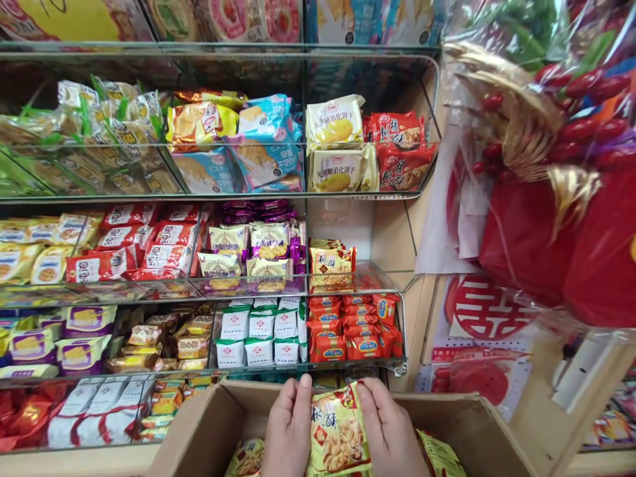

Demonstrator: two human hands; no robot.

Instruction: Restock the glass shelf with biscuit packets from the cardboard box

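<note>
packet (338, 434), yellow, lettered 桃酥: near centre, over the carton (206, 427); left hand (289, 427) clamped on its left edge, right hand (390, 430) on its right. stack (332, 266), same lettering: beyond it, shelved. cream packs (338, 171), 无蔗糖消化饼干: far. red packs (403, 169), 核桃酥: just right of those. red sign (489, 308), 囍: at right.

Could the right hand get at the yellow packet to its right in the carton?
Probably not straight away: the right hand is gripping the held packet. Otherwise the way looks free, with the yellow packet close by in the open carton.
</note>
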